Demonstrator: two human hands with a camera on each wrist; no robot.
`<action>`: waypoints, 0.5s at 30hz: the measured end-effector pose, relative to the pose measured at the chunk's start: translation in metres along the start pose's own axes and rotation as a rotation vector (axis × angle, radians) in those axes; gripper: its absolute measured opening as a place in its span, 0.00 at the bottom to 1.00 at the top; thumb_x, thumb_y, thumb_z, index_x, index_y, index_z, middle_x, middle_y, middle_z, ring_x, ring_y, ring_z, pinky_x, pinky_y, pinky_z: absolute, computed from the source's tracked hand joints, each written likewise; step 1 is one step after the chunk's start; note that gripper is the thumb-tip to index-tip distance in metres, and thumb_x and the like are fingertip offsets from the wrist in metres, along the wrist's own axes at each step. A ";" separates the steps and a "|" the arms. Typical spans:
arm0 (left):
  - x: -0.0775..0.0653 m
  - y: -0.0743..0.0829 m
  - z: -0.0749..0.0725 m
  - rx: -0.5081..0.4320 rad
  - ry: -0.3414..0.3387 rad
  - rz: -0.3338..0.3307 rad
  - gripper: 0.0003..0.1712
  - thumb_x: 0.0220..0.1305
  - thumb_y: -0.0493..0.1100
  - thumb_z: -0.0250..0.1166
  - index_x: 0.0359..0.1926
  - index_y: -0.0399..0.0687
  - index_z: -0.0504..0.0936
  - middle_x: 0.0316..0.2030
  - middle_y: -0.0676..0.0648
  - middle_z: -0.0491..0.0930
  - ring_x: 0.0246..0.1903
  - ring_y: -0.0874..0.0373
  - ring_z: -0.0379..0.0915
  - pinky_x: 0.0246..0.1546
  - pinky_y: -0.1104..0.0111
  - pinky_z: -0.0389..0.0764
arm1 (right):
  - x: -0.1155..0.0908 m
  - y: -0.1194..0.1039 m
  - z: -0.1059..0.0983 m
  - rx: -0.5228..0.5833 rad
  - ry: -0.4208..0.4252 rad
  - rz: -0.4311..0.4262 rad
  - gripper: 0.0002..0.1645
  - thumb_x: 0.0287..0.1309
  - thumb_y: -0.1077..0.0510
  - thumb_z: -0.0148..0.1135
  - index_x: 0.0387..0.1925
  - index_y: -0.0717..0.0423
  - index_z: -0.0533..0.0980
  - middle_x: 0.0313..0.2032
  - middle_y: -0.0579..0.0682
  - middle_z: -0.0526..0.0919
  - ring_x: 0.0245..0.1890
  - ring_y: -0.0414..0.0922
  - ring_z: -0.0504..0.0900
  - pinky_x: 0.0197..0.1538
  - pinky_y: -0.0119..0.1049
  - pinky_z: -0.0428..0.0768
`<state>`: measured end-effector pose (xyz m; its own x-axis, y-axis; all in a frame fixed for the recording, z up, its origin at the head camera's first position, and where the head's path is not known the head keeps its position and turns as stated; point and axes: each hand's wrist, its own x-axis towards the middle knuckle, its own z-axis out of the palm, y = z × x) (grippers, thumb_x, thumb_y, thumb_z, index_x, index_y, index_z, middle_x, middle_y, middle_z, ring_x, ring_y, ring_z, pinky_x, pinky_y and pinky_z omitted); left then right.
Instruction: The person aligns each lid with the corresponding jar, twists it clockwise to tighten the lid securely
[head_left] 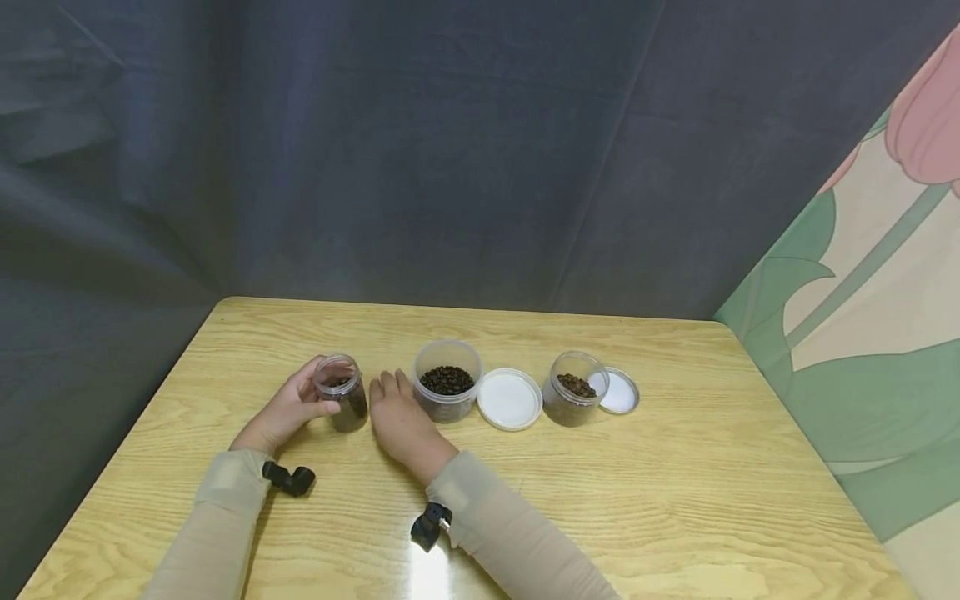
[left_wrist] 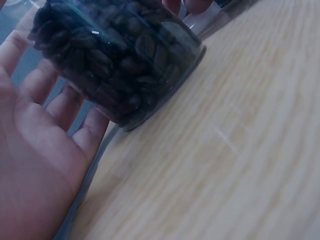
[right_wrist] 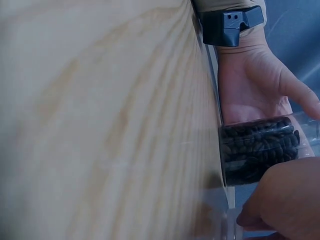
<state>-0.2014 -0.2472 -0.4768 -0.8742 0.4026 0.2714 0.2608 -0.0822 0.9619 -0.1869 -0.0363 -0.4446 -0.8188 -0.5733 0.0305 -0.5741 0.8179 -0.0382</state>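
Observation:
In the head view my left hand (head_left: pixel 288 408) holds a clear jar (head_left: pixel 351 410) upright, thumb on the near side and fingers behind. The lidless jar contains dark coffee beans (left_wrist: pixel 115 60), seen close in the left wrist view. My right hand (head_left: pixel 401 423) lies low over the table between that jar and a wide clear tub (head_left: pixel 447 407), its fingers extended and pointing away. The right thumb is hidden in the head view. Beside the right fingertips, the right wrist view shows a clear edge (right_wrist: pixel 231 222), too cut off to identify. Dark beans (head_left: pixel 447 381) partly fill the tub.
Right of the tub a round white lid (head_left: pixel 510 400) lies on the wooden table (head_left: pixel 675 483). Farther right stands another clear jar (head_left: pixel 572 410) holding browner beans, with a second lid (head_left: pixel 621 392) partly behind it. A dark curtain (head_left: pixel 465 150) hangs along the back.

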 end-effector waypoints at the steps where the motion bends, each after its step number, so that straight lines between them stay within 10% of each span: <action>1: 0.000 0.000 0.000 -0.002 -0.002 0.001 0.32 0.67 0.26 0.62 0.66 0.57 0.73 0.60 0.60 0.77 0.61 0.68 0.70 0.59 0.79 0.75 | -0.001 0.000 0.000 -0.003 0.002 -0.002 0.26 0.74 0.67 0.47 0.71 0.66 0.66 0.68 0.63 0.68 0.71 0.61 0.64 0.74 0.45 0.68; 15: -0.004 0.002 -0.003 -0.033 -0.081 0.006 0.30 0.68 0.33 0.66 0.68 0.58 0.72 0.60 0.58 0.77 0.61 0.66 0.71 0.60 0.78 0.75 | -0.012 0.004 -0.002 -0.138 0.156 -0.135 0.20 0.70 0.61 0.58 0.60 0.60 0.78 0.54 0.53 0.81 0.55 0.48 0.78 0.61 0.36 0.80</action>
<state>-0.1987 -0.2512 -0.4759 -0.8365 0.4739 0.2752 0.2512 -0.1147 0.9611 -0.1796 -0.0265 -0.4434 -0.7179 -0.6723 0.1805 -0.6638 0.7393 0.1134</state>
